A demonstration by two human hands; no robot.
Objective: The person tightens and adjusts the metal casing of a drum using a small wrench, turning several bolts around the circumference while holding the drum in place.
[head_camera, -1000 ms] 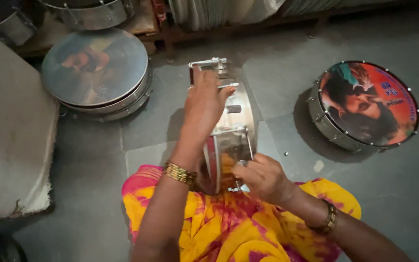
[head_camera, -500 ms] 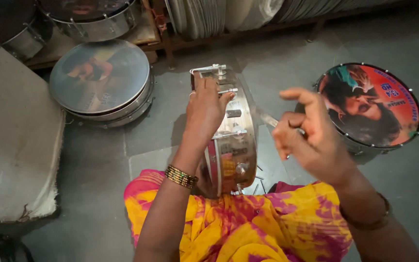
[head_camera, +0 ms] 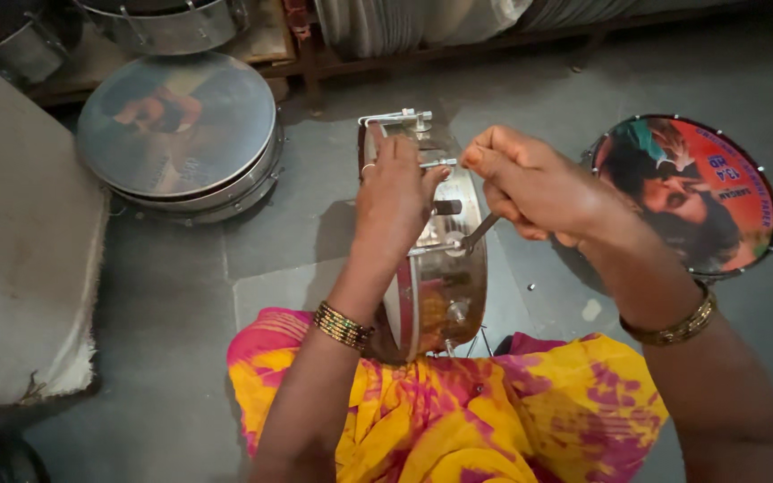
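While the drum (head_camera: 436, 259) stands on edge against the lap, its lower rim is hidden by yellow-pink cloth (head_camera: 458, 411). The left hand (head_camera: 393, 192) clasps the upper rim, covering it. The right hand (head_camera: 530, 183) is fisted on a thin metal tool (head_camera: 479, 231); its tip at a rim bolt is hard to make out.

A grey stone-tile floor (head_camera: 172, 268) fills the room in dim, soft light. A stack of round metal-rimmed drums (head_camera: 181, 134) lies on it. Left of the stack lies a thick grey slab (head_camera: 11, 259); behind the stack runs a low wooden rack (head_camera: 333, 54) of more drums. Well right of the stack rests a red-faced drum (head_camera: 700, 192).
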